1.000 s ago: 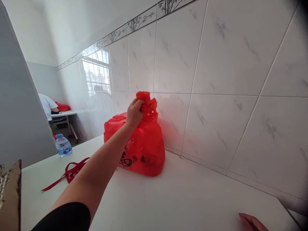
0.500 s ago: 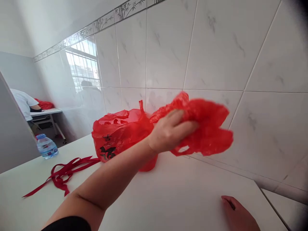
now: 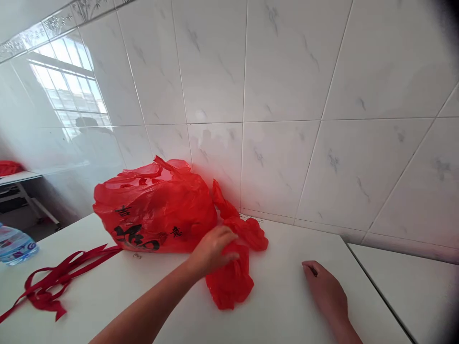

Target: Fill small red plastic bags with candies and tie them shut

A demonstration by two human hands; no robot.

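Observation:
A large red plastic bag [image 3: 158, 210] with black printed characters stands full on the white table against the tiled wall; its contents are hidden. To its right lies crumpled thin red plastic [image 3: 231, 282], like a loose bag, spread in bunches over the tabletop. My left hand [image 3: 213, 251] is over this loose plastic, fingers and thumb apart, not gripping it. On the table at the right rests my right hand [image 3: 328, 291], its fingers curled closed, with no object showing in them.
A dark red ribbon [image 3: 60, 277] lies tangled at the left of the white table [image 3: 283, 306]. Beyond it a water bottle [image 3: 16, 246] is cut by the frame edge. The tiled wall [image 3: 279, 167] borders the back. A table seam [image 3: 380, 284] runs at the right.
My left hand has come down and let go of the loose red plastic, which now lies on the table. The view has turned right; my right hand stays on the table.

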